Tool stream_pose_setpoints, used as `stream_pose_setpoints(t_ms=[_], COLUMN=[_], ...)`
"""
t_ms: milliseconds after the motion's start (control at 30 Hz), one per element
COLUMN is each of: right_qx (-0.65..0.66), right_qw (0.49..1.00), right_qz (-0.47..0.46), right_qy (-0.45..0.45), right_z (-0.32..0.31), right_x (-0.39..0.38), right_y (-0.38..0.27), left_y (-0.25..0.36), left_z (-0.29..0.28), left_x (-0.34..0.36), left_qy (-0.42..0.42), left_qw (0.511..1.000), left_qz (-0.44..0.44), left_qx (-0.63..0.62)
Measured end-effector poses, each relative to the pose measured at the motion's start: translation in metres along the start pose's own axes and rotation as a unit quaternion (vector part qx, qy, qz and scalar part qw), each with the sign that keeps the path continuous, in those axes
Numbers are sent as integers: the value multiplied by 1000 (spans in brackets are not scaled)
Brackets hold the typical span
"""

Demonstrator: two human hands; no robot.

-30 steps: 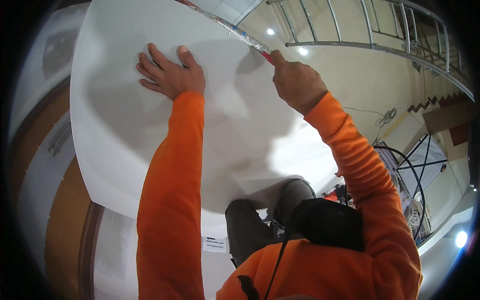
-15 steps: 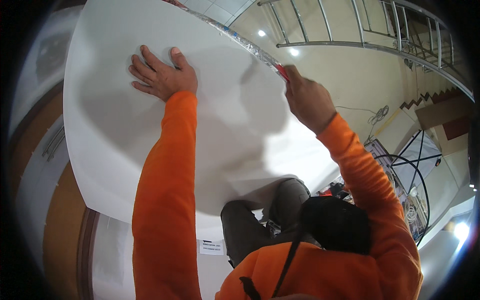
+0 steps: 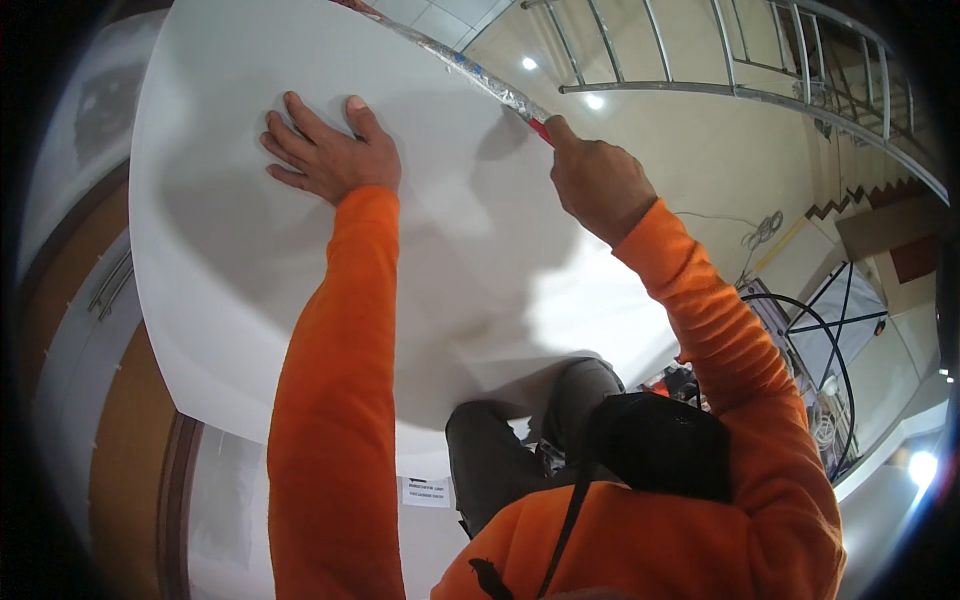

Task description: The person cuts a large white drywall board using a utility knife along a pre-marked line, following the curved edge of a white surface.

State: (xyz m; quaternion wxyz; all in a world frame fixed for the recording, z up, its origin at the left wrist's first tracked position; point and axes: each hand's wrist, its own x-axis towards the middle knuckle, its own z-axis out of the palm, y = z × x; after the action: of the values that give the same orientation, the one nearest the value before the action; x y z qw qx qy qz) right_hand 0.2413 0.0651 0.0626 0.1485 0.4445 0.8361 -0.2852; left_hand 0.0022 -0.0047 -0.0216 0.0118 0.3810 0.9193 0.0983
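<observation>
A person in an orange long-sleeved top works against a large white panel [image 3: 230,150] that stands upright before them. Nearest, a black shoulder bag [image 3: 655,445] hangs at the person's front over dark grey trousers [image 3: 500,470], below the panel's lower edge. Farther up, the left hand [image 3: 325,150] lies flat on the panel near its upper middle, fingers spread and grasping nothing. At the panel's right edge, the right hand [image 3: 600,185] is clenched around a red-handled tool [image 3: 538,130], little of which shows, its tip touching a shiny metal strip [image 3: 470,72] that runs along that edge. Beyond the edge, a metal ladder [image 3: 760,60] stretches over a pale tiled floor, with black hoops [image 3: 830,350] and loose cable to the right.
</observation>
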Motion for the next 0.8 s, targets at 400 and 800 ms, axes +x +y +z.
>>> stream_pose_setpoints(t_ms=[400,800], right_qx=[39,-11], right_qw=[998,993], right_qz=[46,64], right_qy=[-26,-95], right_z=[0,-2], right_x=[8,-15], right_y=[-6,3], left_y=[0,-2], left_z=[-2,-3], left_x=[2,4], left_qy=[-7,-21], left_qw=[1000,1000], left_qz=[-2,-3], left_qx=[-8,-14])
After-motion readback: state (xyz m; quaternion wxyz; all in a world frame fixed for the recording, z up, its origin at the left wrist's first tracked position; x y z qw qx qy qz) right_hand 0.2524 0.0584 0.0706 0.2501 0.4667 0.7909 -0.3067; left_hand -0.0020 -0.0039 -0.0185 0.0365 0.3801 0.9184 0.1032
